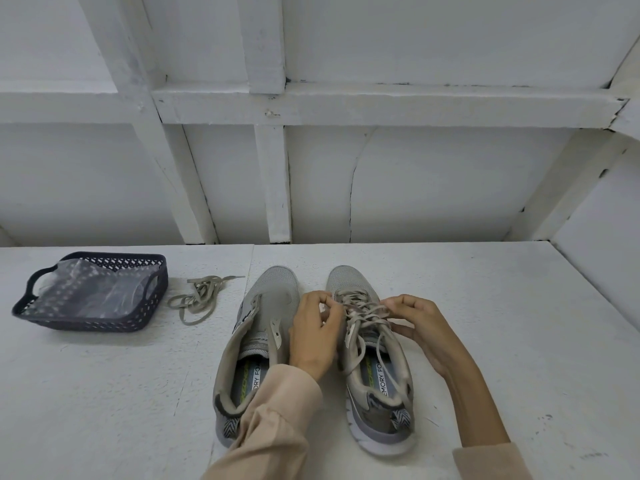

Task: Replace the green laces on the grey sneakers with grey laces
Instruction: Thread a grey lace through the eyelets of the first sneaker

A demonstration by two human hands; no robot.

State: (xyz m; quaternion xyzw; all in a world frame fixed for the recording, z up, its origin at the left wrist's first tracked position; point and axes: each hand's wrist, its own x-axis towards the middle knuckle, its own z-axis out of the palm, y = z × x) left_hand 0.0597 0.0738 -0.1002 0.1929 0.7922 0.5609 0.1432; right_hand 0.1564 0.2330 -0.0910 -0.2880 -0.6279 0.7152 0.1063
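Nearest to me, two sleeved forearms reach in from 6 o'clock over the white table (104, 393). Two grey sneakers stand side by side, heels at 6 o'clock and toes at 12. The bare sneaker (256, 323) on the left has empty eyelets. The laced sneaker (377, 393) on the right carries the threaded lace (363, 311), a dull grey-green whose exact colour I can't settle in this light.

Both hands are on that lace. The left hand (313, 336) sits at 9 o'clock of the crossings, its grip curled and pinching a strand near the toe end. The right hand (420, 327) sits at 3 o'clock, fingertips pinched on a strand at the eyelet row. The lacing runs along the shoe's long axis between them, so neither hand is nearer. My guess is that the strands must be drawn out sideways, crossing by crossing.

Farther off at 10 o'clock lies a loose lace (197, 297) in a tangle. Just beyond it is a dark perforated basket (86, 323) holding a clear plastic bag (93, 289). I can't make out the bag's contents.
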